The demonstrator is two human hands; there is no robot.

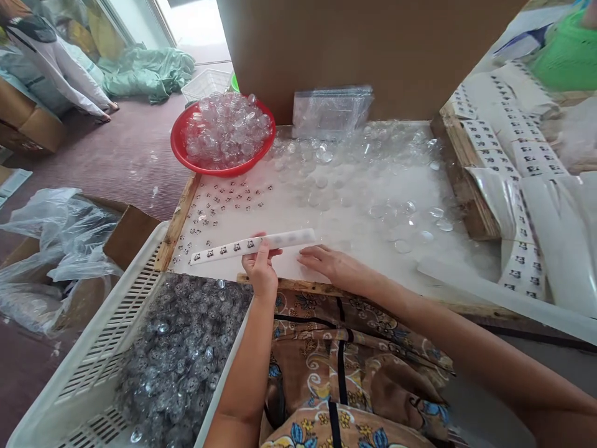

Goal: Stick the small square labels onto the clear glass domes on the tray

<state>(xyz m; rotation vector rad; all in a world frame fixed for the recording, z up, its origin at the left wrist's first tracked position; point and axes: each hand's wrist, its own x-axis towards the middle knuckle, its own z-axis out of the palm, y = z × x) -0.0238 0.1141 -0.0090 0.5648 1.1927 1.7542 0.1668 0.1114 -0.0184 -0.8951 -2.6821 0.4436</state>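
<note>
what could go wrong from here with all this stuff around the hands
The printed strip in the left hand reaches over toward the small printed pieces, so a sweep of it might scatter them.

The red bowl is heaped with clear pieces and appears to jut past the table's corner; a bump could spill some.

Loose clear discs lie beyond the right hand and forearm, which might knock them about.
</note>
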